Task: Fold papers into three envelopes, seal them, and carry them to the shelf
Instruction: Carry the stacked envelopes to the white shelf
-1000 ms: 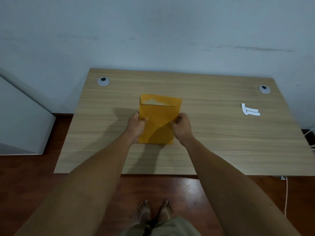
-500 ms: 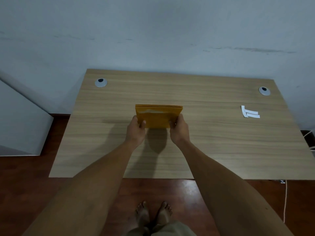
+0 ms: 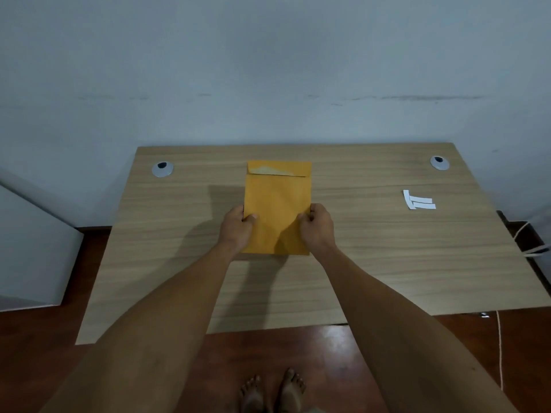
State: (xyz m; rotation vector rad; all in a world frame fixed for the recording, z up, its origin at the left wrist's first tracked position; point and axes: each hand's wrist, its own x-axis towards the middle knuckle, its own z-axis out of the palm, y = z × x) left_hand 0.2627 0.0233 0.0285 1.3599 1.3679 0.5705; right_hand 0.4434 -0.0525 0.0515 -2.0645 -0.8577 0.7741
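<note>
A yellow-brown envelope (image 3: pixel 277 201) is held upright over the middle of the wooden table (image 3: pixel 387 263), its folded flap at the top edge. My left hand (image 3: pixel 238 226) grips its lower left side, thumb on the front. My right hand (image 3: pixel 317 226) grips the lower right side the same way. Whether more than one envelope is in the stack cannot be told.
Three white paper strips (image 3: pixel 419 200) lie at the table's right side. Two grey cable grommets (image 3: pixel 162 169) (image 3: pixel 439 162) sit at the back corners. A white cabinet (image 3: pixel 29 248) stands to the left; a white cord (image 3: pixel 501 353) runs along the floor at right.
Half a second ago the envelope was tipped nearly edge-on and low in my hands; it now faces me at full length. Both hands kept their grip on its sides.
</note>
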